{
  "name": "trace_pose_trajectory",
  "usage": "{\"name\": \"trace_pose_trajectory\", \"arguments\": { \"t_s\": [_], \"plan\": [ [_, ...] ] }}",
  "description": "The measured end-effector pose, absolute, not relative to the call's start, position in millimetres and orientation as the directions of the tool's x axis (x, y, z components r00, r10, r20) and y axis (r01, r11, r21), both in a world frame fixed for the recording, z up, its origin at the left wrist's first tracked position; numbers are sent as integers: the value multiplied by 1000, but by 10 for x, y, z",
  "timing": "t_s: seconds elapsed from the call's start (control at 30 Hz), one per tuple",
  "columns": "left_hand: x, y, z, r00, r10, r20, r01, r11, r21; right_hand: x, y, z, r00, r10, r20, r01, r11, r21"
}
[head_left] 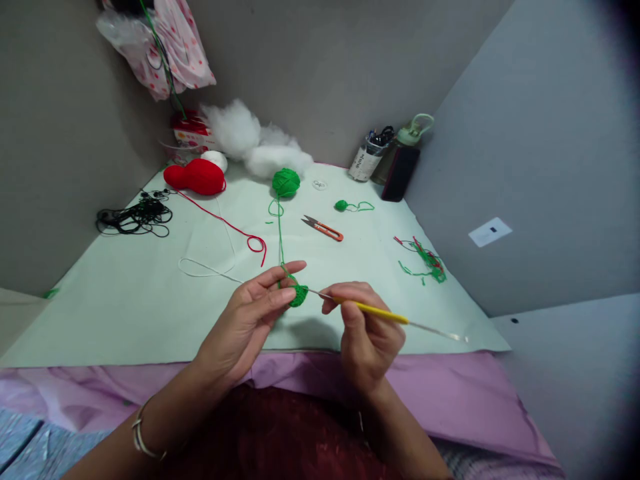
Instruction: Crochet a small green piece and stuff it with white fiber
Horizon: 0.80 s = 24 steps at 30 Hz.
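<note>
My left hand (250, 317) pinches a small green crochet piece (299, 294) between thumb and fingers above the pale green table (125, 300). My right hand (365, 330) grips a crochet hook (380, 312) with a yellow handle; its metal tip points left into the green piece. A green strand runs from the piece back to a green yarn ball (286, 182) at the far middle of the table.
Orange thread snips (323, 228) lie past my hands. Red yarn (196, 176) with a loose red strand, white stuffing (253, 140), a black cord tangle (135, 217), yarn scraps (425, 261), a small green piece (342, 205), a bottle and a jar (395, 157) surround them. Grey walls enclose the table.
</note>
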<state>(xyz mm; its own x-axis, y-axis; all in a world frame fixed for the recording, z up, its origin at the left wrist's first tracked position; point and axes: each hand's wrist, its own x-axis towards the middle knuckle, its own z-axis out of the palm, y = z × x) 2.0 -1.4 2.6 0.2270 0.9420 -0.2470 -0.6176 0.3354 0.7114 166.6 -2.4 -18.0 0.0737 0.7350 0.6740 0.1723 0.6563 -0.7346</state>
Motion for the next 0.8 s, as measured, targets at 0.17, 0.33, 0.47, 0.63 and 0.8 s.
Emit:
{"name": "trace_pose_trajectory", "arguments": {
  "t_s": [0.17, 0.33, 0.47, 0.63, 0.8],
  "plan": [
    [-20, 20, 56, 172, 969, -179, -562, 246, 789, 1678, -40, -37, 147, 870, 470, -183, 491, -852],
    [9, -7, 91, 117, 990, -74, -467, 120, 876, 1670, -41, -6, 110, 895, 433, -272, 446, -853],
    [70, -51, 46, 227, 972, -57, -455, 157, 877, 1628, -7, -38, 85, 853, 515, -129, 522, -843],
    [124, -52, -21, 128, 989, -72, -445, 123, 887, 1603, -23, -117, 19, 751, 660, 164, 649, -743],
    [135, -21, 8, 253, 943, -215, -627, 329, 706, 1628, -39, -171, -73, 568, 820, 457, 750, -478]
  ]
}}
